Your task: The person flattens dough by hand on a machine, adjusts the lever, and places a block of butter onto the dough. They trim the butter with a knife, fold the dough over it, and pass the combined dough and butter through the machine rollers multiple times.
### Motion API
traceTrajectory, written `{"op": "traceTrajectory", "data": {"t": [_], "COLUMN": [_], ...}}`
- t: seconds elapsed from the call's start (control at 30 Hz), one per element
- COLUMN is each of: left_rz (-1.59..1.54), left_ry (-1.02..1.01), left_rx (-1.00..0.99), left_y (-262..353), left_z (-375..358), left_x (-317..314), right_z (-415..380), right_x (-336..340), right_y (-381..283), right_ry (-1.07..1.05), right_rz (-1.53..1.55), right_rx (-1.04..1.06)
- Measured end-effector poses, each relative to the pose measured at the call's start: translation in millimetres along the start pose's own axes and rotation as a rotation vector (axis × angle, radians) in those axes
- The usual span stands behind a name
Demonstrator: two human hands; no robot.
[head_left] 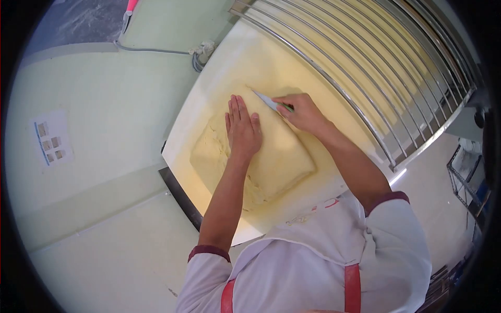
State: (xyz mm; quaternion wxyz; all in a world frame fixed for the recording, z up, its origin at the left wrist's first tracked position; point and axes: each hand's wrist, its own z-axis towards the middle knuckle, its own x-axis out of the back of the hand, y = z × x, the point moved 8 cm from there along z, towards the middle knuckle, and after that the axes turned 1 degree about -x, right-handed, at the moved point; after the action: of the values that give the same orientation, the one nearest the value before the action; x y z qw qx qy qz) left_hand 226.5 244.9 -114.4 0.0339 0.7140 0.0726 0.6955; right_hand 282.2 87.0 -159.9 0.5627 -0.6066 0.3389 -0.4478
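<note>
A thick slab of pale yellow dough lies on the white work surface, its left part rough and creased. My left hand rests flat on the dough, with fingers stretched toward the far edge. In my right hand is a knife with a green handle, most of which the fingers hide. Its blade points up and left, along the dough's far right edge. Whether the blade is cutting into the dough cannot be made out.
A metal rail guard of curved bars stands along the right of the work surface. On the left wall hangs a printed sheet. A grey cable runs along the wall to a bundle near the back corner. Metal shelving stands at far right.
</note>
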Motion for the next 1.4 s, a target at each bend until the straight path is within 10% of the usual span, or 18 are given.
{"op": "traceTrajectory", "data": {"t": [0.6, 0.77, 0.93, 1.2, 1.4], "left_rz": [-0.379, -1.375, -1.999, -1.568, -1.146], "left_ry": [0.314, -0.075, -0.115, 0.793, 0.74], "left_rx": [-0.136, 0.293, 0.268, 0.71, 0.844], "left_y": [68.7, 66.1, 108.7, -187.4, -339.9], "left_z": [-113.7, -193.6, -204.8, -277.1, -266.4], "left_x": [34.7, -32.1, -7.8, 54.9, -14.4], "right_z": [-304.9, -308.2, -241.8, -236.1, -219.8], "right_x": [75.9, 70.4, -18.4, -105.3, -137.5], "right_y": [-17.7, -10.4, -66.1, -87.3, -98.3], "right_ry": [0.051, 0.034, -0.204, -0.389, -0.315], "right_rz": [-0.154, 0.303, 0.856, 0.4, 0.201], "right_rx": [0.059, -0.346, -0.529, -0.417, -0.41]}}
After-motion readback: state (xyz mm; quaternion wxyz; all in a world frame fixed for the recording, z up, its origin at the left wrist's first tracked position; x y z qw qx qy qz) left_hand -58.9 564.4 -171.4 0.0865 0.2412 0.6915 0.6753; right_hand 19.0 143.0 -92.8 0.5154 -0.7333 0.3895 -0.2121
